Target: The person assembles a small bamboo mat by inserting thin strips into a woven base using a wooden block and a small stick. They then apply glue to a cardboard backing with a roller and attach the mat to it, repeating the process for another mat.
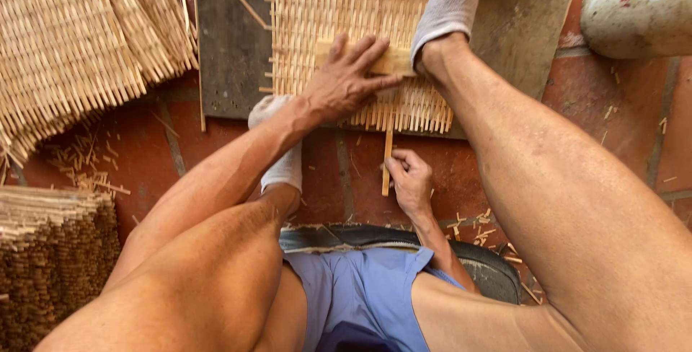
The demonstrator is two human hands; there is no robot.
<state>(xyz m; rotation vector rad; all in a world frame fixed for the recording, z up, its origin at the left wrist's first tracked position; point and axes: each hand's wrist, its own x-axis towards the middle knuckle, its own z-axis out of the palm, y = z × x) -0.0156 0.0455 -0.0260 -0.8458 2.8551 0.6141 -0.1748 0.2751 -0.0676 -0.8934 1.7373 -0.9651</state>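
Fingers (401, 161) around bamboo strip (387, 151), right hand (411, 182)

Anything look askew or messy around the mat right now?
Nothing looks damaged. The woven mat lies flat on its board, with the left hand pressing a wooden block on it and the right hand gripping a strip at the mat's near edge. The only mess is offcut slivers scattered over the brick floor.

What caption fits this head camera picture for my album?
Left hand presses a wooden block on a woven bamboo mat; right hand holds a strip.
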